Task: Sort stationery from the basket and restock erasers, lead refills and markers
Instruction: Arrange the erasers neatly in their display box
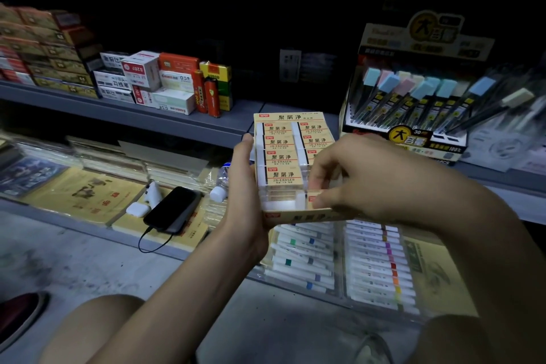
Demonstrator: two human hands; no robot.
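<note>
A yellow display box of 2B erasers [291, 118] is held tilted in front of the shelves, with several wrapped erasers [283, 176] stacked in two columns inside. My left hand [245, 186] grips the box's left side from below. My right hand [363, 177] reaches into the box's lower right corner, its fingers curled round an eraser there. A display of lead refill tubes [413, 97] with pastel caps stands on the upper shelf at the right. White markers [304, 254] with coloured bands lie in clear trays on the lower shelf under my hands.
Small stationery boxes [147, 80] and lighters [211, 94] fill the upper shelf's left. On the lower shelf lie a black phone [172, 208] with a cable, an earbud case [137, 210], a plastic bottle [221, 183] and yellow paper pads [82, 195]. A red basket edge [17, 316] shows bottom left.
</note>
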